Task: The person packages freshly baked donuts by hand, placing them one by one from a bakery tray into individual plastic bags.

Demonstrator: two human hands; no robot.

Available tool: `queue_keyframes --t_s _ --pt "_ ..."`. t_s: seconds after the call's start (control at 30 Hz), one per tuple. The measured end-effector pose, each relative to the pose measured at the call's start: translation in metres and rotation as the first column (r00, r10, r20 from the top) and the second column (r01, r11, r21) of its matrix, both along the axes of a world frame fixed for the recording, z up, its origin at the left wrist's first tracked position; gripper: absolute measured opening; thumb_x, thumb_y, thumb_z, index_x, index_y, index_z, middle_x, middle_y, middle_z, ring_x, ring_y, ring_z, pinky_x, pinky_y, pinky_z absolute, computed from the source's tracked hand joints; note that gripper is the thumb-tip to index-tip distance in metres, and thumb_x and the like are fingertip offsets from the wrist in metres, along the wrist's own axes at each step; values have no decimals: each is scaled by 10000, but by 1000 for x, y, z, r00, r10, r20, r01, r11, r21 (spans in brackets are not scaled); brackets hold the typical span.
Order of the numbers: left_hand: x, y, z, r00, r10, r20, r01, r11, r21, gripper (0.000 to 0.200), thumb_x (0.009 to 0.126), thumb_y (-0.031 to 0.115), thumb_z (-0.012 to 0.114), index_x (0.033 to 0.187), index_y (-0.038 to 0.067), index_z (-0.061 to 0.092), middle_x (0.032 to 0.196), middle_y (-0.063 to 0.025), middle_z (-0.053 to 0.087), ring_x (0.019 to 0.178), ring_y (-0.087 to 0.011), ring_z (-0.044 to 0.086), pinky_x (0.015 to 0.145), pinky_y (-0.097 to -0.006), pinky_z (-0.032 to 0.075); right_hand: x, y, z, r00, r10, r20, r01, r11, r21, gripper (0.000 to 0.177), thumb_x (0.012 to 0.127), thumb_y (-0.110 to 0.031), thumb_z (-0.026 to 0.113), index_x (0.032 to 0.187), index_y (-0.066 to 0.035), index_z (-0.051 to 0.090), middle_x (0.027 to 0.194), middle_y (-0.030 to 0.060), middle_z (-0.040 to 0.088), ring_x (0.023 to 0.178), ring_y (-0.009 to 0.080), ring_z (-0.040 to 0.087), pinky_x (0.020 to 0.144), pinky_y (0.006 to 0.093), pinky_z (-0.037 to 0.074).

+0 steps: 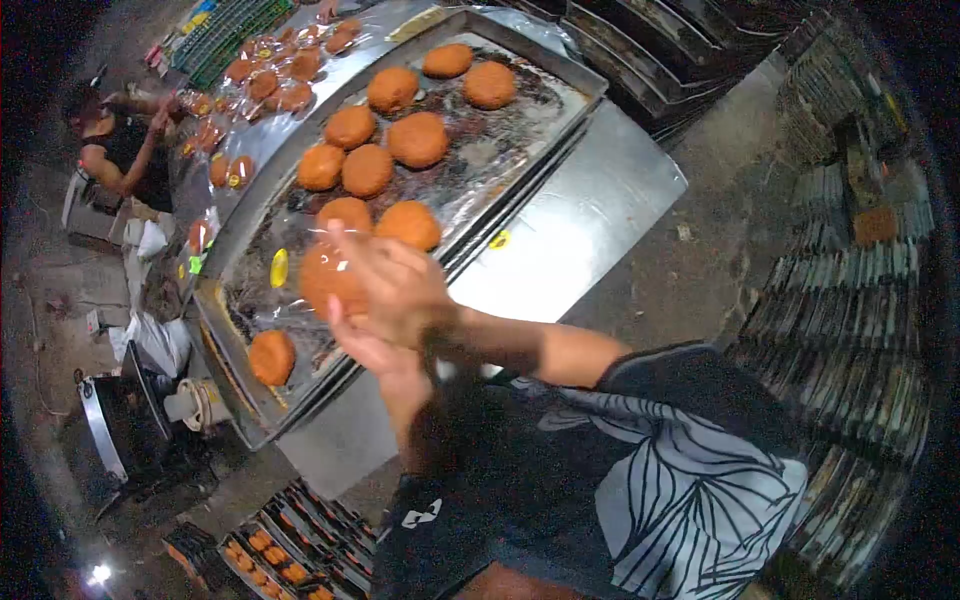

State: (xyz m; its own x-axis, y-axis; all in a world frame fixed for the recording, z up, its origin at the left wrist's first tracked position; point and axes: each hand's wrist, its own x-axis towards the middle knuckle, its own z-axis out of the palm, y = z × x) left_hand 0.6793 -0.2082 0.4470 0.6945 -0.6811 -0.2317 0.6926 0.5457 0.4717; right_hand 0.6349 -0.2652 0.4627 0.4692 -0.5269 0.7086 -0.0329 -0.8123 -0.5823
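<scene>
A round brown bun [328,275] in a clear plastic bag is held over the large metal tray [520,150]. A yellow oval label [280,267] shows beside it, seemingly on the bag's loose end. My left hand [375,350] is closed around the near side of the bagged bun. Across the bag lies my right hand [405,280], smeared by motion, with its fingers partly bent; its exact grip is hidden. Several bare buns [418,139] sit on the tray, and a single small bun [271,357] lies near its lower left end.
Several bagged buns [265,85] lie on the metal table [375,25] beyond the tray. A co-worker [125,145] is at the upper left. A yellow label [499,239] is stuck on the metal surface below the tray. Stacked trays [840,330] stand at right, racked buns [265,560] below.
</scene>
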Motion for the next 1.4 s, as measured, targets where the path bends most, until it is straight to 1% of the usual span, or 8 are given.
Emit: queue_keyframes --t_s 0.23,0.4,0.43,0.57,0.7,0.97,1.17,1.4 --pt "-67 -42 -12 942 -173 286 83 950 301 368 746 227 565 1032 7 494 883 -63 547 743 -155 529 625 -235 447 -45 -106 -58 950 309 -48 -272 893 358 289 718 -156 622 980 -39 587 772 116 584 653 196 580 549 289 455" --pt "-88 -71 -171 351 -808 472 396 585 708 371 690 226 652 946 -14 532 820 -85 551 767 -185 538 702 -284 436 23 -189 45 993 58 100 -76 979 187 209 755 -161 542 874 -3 610 700 151 602 654 251 598 632 301 462" --pt "-103 -74 -186 -274 -708 651 -156 701 696 452 598 231 705 942 -2 526 850 -102 534 800 -241 518 708 -326 436 44 -194 40 944 204 259 -229 971 69 309 757 -180 556 1002 9 553 919 190 582 857 272 569 773 330 430" --pt "-90 -84 -331 -522 -373 767 -15 903 428 275 697 213 587 876 5 565 841 -139 541 835 -299 509 758 -381 419 -42 -160 -30 823 562 -79 -545 821 172 377 773 -207 560 1072 15 499 1111 189 501 1032 296 476 890 373 358" --pt "-99 -82 -317 -256 -583 771 26 793 608 239 713 197 563 861 10 564 839 -141 549 837 -302 514 763 -386 419 -199 -123 -160 702 674 -230 -97 410 907 238 838 -281 502 873 -75 617 798 49 620 713 146 570 619 279 452" --pt "-104 -97 -302 151 -680 717 208 731 649 177 745 167 514 832 21 562 837 -144 566 841 -308 524 772 -397 418 -252 -104 -227 598 621 -507 -210 732 649 294 750 -275 613 883 -14 587 820 198 586 729 302 577 629 362 446" --pt "-118 -101 -158 -579 -689 436 -163 622 766 96 721 144 496 735 63 545 715 -110 571 745 -299 538 670 -393 418 -237 -107 -224 718 489 -495 35 685 728 241 744 -168 585 920 -3 582 680 97 573 596 176 528 588 287 438" --pt "-91 -75 -302 -285 -660 695 42 715 697 204 761 204 555 821 10 573 745 -79 583 697 -175 554 643 -289 428 -251 -74 -209 686 598 -414 -93 636 766 212 764 -164 588 907 -8 588 663 49 565 625 88 503 591 246 417"
